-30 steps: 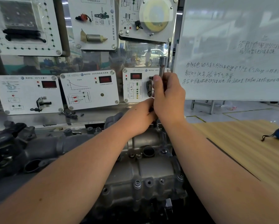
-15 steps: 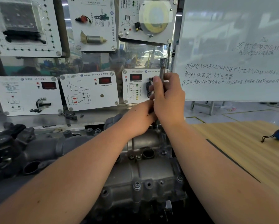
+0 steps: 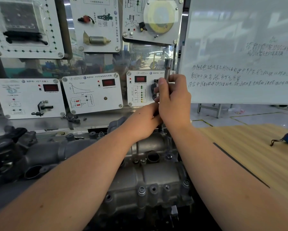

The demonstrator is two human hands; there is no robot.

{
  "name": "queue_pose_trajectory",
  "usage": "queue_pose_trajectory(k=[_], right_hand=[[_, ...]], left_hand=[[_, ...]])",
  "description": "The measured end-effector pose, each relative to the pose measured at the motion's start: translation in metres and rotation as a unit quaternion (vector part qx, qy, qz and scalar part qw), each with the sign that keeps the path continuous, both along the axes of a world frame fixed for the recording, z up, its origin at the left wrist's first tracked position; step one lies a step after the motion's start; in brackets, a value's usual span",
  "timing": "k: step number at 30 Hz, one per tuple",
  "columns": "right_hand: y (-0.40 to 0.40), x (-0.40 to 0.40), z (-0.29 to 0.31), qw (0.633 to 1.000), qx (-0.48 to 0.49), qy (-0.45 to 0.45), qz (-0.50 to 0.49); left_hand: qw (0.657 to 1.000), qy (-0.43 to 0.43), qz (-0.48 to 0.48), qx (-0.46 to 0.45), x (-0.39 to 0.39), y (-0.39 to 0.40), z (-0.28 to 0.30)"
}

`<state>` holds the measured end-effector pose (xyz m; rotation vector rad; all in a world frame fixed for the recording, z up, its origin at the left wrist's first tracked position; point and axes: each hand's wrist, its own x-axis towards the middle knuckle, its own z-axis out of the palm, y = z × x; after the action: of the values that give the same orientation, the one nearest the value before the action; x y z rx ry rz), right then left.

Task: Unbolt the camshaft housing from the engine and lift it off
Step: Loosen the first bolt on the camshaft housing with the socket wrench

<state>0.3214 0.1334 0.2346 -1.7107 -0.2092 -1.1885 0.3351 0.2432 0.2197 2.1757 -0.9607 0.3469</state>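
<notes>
**Handling the housing: rigid, heavy casting**

Camshaft housing (image 3: 150, 172) sits bolted on the engine, just below you. Probably slick; lift by both ends. Near bolts (image 3: 141, 190) seated. Farther back, your right hand (image 3: 173, 104) grips the socket wrench (image 3: 167, 69); left hand (image 3: 143, 120) clenched at its base.
</notes>
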Motion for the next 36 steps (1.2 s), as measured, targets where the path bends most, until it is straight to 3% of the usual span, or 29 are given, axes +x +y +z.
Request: queue_pose_trajectory(k=[36], right_hand=[[0.0017, 0.0001, -0.0012, 1.0, -0.022, -0.008, -0.015]], left_hand=[[1.0, 0.021, 0.004, -0.002, -0.0009, 0.002, -0.0008]])
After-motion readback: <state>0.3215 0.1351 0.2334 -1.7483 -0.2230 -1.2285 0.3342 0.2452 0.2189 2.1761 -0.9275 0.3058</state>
